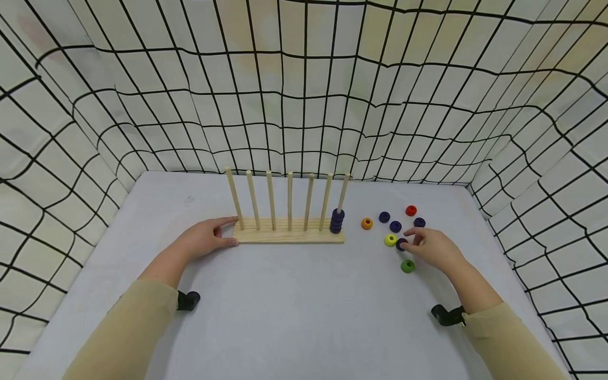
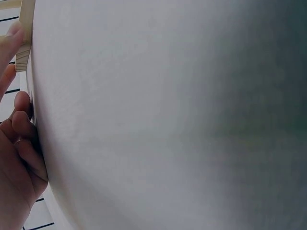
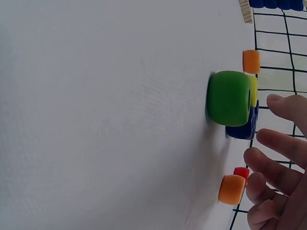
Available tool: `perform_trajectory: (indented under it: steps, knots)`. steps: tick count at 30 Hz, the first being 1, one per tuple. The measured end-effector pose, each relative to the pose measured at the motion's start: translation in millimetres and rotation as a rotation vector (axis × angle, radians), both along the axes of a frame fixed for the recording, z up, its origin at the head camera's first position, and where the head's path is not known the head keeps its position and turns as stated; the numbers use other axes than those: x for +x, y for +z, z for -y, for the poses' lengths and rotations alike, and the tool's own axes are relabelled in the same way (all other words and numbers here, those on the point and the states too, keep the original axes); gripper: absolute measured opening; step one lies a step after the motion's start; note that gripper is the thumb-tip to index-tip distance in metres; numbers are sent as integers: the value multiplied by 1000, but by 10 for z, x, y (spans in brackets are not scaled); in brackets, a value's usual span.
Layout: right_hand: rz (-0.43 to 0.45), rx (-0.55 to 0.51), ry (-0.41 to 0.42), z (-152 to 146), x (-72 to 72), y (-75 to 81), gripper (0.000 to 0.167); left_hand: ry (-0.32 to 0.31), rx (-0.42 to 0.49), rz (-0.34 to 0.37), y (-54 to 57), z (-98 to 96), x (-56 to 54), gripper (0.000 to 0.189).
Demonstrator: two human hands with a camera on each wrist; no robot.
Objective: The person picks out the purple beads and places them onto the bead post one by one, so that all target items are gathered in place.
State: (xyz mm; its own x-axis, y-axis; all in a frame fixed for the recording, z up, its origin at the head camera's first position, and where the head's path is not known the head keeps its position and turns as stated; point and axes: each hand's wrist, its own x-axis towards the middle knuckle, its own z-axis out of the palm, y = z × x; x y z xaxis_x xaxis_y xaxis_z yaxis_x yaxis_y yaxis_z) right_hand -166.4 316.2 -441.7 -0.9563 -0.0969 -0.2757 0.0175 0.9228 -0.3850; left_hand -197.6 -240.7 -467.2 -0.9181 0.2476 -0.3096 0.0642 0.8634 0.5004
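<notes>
A wooden peg rack (image 1: 290, 237) with several upright pegs stands on the table. Its rightmost peg carries a stack of dark blue beads (image 1: 336, 221). My left hand (image 1: 205, 238) holds the rack's left end, thumb at the front edge and index finger toward the back. In the left wrist view, that thumb lies against the wooden base (image 2: 26, 33). My right hand (image 1: 437, 250) hovers at a loose dark blue bead (image 1: 400, 244), thumb and index finger apart. From the right wrist, a green bead (image 3: 229, 98) partly hides blue beads (image 3: 242, 130) near the fingertips.
Around the right hand lie a yellow bead (image 1: 390, 240), an orange bead (image 1: 367, 224), a red bead (image 1: 410, 210) and more dark blue beads (image 1: 384, 217). Another orange bead (image 3: 231, 189) shows below the right fingers. Black netting (image 1: 304, 111) encloses the table's back and sides.
</notes>
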Motion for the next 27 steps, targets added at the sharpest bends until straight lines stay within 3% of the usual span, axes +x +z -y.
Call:
perform_trajectory:
  steps: [27]
  knots:
    - [59, -33, 45, -55, -49, -97, 44, 6, 4, 7, 10, 1, -1, 81]
